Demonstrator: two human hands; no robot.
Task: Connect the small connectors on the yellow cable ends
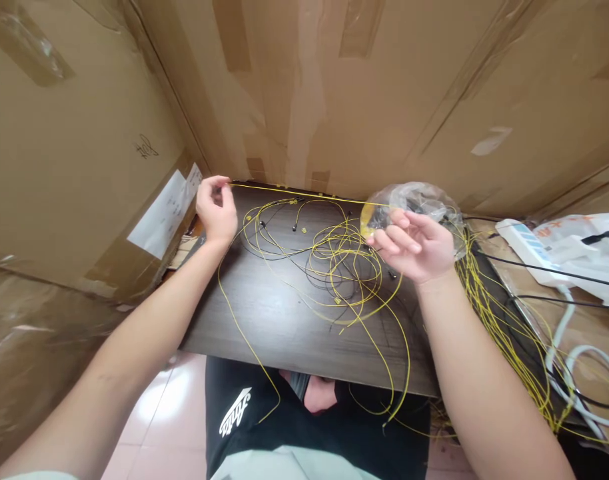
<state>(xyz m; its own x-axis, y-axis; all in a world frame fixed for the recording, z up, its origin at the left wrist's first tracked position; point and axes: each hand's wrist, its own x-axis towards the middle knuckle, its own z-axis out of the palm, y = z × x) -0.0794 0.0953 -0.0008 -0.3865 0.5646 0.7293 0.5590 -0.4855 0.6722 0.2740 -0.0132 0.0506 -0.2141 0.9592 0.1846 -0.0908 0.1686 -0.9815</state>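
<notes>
A thin yellow wire [304, 194] runs taut across the back of the dark table [279, 320] between my two hands. My left hand [217, 208] pinches it at the table's far left corner, and its loose end hangs down past the front edge. On the other side, my right hand [414, 245] has its thumb and fingers closed on the wire, palm turned up. Below the stretched piece lies a loose tangle of yellow and black wires [344, 267], with small black tips and little yellow tags among them.
A clear plastic bag [424, 197] sits at the back right of the table. Beside it, a bundle of yellow wires [484, 320] drapes over the right edge. Further right are a white power strip [529, 250] and a white cable [559, 333]. Cardboard [304, 87] walls the back and left.
</notes>
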